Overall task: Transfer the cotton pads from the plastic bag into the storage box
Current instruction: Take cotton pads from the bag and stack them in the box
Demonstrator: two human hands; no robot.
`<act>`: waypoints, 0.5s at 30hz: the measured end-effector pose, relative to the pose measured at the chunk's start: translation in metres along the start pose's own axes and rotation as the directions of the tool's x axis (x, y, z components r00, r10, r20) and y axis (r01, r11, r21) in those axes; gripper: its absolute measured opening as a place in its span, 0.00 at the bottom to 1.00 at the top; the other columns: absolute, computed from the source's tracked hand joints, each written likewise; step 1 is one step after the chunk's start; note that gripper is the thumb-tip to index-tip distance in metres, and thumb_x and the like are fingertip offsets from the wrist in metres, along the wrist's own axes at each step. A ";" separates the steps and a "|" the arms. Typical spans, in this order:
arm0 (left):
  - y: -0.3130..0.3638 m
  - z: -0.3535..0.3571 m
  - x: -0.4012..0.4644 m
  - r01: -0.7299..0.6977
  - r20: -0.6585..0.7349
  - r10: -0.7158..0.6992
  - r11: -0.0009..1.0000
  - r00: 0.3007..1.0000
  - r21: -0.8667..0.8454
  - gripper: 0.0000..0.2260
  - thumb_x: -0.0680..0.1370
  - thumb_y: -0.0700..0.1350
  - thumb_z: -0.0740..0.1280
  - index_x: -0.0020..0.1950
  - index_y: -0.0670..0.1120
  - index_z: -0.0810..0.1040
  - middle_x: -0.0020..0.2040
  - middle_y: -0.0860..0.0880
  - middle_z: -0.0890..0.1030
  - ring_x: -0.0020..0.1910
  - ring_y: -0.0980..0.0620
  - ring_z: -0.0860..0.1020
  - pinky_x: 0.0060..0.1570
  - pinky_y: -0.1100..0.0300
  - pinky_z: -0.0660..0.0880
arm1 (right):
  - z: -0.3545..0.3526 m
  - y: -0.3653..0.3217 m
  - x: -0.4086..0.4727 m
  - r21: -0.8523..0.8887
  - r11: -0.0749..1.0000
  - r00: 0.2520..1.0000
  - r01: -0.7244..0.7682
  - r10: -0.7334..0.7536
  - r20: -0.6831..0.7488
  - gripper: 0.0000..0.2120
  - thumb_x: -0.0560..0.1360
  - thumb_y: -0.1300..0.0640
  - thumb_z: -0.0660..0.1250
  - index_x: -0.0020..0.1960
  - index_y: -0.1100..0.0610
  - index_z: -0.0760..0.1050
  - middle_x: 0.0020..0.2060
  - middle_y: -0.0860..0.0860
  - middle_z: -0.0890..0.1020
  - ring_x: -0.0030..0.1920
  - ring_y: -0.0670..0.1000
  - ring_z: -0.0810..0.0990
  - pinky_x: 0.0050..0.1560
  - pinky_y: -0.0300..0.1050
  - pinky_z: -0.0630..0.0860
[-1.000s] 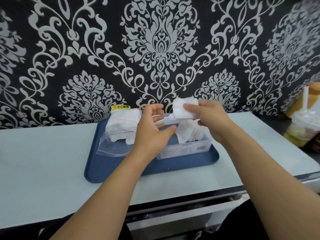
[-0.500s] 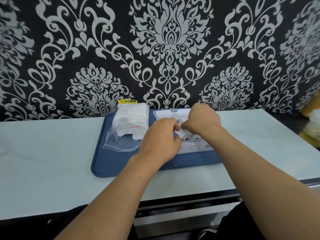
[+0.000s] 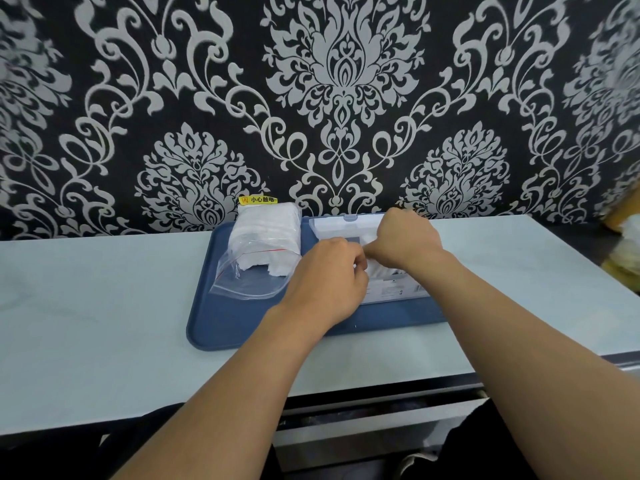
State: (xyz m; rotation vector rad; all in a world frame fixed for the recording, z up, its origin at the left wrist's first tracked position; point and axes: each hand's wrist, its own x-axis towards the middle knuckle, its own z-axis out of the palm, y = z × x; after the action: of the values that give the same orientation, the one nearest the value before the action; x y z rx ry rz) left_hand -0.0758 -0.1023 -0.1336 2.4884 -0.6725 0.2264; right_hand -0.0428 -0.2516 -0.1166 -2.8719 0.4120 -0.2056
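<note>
Head view. One blue tray (image 3: 242, 327) lies on a pale countertop (image 3: 104, 323) before a black-and-silver damask wall (image 3: 346, 98). On the tray stand two containers: one clear plastic bag (image 3: 258, 268) at the left, its mouth open toward the viewer, and one translucent storage box (image 3: 346, 226) at the right, its lid raised at the far side. The bag holds one stack of white cotton pads (image 3: 266, 233); the number of pads cannot be counted. A yellow label (image 3: 259, 199) shows just behind the bag.

Two bare hands meet over the box. The left hand (image 3: 325, 282) has its fingers curled down into the box opening; the right hand (image 3: 407, 239) is likewise curled, knuckles up, just beside it. Both appear to pinch white pads (image 3: 375, 268) inside the box, though the fingertips are hidden by the backs of the hands, so the grip is not certain.

The near wall of the box is largely covered by the left hand. Blurred yellowish objects (image 3: 623, 251) are cut off at the right edge.
</note>
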 end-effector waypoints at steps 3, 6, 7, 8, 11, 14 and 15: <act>0.000 0.000 0.000 -0.006 -0.002 0.006 1.000 1.000 0.004 0.10 0.78 0.43 0.64 0.54 0.49 0.84 0.55 0.49 0.83 0.56 0.48 0.79 0.52 0.53 0.77 | 0.005 -0.001 0.001 0.017 1.000 0.999 -0.010 0.011 -0.044 0.18 0.66 0.52 0.74 0.35 0.55 0.64 0.35 0.51 0.73 0.38 0.56 0.75 0.36 0.45 0.70; 0.000 0.000 -0.001 -0.011 -0.002 0.011 1.000 1.000 0.000 0.10 0.78 0.43 0.64 0.53 0.49 0.84 0.55 0.49 0.82 0.55 0.48 0.78 0.52 0.52 0.77 | 0.009 0.002 0.005 0.003 1.000 0.994 0.010 -0.010 -0.108 0.18 0.66 0.55 0.74 0.36 0.55 0.63 0.37 0.51 0.72 0.38 0.56 0.73 0.34 0.45 0.67; 0.000 0.000 -0.001 -0.013 -0.004 0.013 1.000 1.000 -0.002 0.09 0.78 0.43 0.64 0.53 0.48 0.84 0.54 0.49 0.82 0.55 0.48 0.78 0.52 0.52 0.77 | 0.010 0.003 0.006 0.006 1.000 0.992 0.019 -0.018 -0.125 0.18 0.66 0.56 0.74 0.37 0.55 0.62 0.35 0.51 0.71 0.38 0.56 0.73 0.33 0.44 0.66; 0.000 0.000 -0.001 -0.014 -0.006 0.014 1.000 1.000 -0.002 0.09 0.78 0.43 0.64 0.52 0.48 0.84 0.54 0.49 0.82 0.55 0.48 0.78 0.51 0.52 0.76 | 0.011 0.004 0.007 0.016 1.000 0.991 0.027 -0.025 -0.132 0.19 0.66 0.56 0.74 0.37 0.55 0.62 0.34 0.50 0.70 0.37 0.55 0.73 0.31 0.43 0.64; 0.001 0.000 -0.001 -0.014 -0.008 0.014 1.000 1.000 -0.002 0.09 0.78 0.43 0.64 0.53 0.48 0.84 0.54 0.49 0.83 0.55 0.48 0.79 0.51 0.53 0.76 | 0.006 0.009 0.006 0.142 0.989 0.992 0.047 -0.030 -0.121 0.23 0.64 0.47 0.78 0.34 0.56 0.65 0.31 0.50 0.72 0.33 0.53 0.72 0.28 0.43 0.64; 0.001 0.001 0.000 -0.010 -0.014 0.010 1.000 1.000 -0.006 0.09 0.78 0.43 0.64 0.52 0.48 0.83 0.53 0.49 0.84 0.54 0.47 0.80 0.49 0.55 0.77 | -0.018 0.014 -0.002 0.338 0.936 0.974 0.095 -0.017 -0.226 0.26 0.68 0.41 0.75 0.28 0.59 0.68 0.24 0.51 0.74 0.26 0.52 0.71 0.32 0.45 0.72; 0.001 0.001 0.000 -0.007 -0.014 0.007 1.000 1.000 -0.005 0.09 0.78 0.43 0.64 0.52 0.47 0.83 0.53 0.49 0.84 0.53 0.47 0.80 0.49 0.55 0.77 | -0.028 0.015 -0.005 0.398 0.911 0.974 0.107 -0.017 -0.224 0.25 0.71 0.43 0.72 0.27 0.61 0.71 0.22 0.50 0.76 0.25 0.52 0.72 0.33 0.45 0.74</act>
State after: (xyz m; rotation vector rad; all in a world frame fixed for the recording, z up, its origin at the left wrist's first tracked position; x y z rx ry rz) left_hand -0.0758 -0.1037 -0.1341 2.4776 -0.6758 0.2436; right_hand -0.0568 -0.2701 -0.0940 -2.4562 0.2746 -0.5510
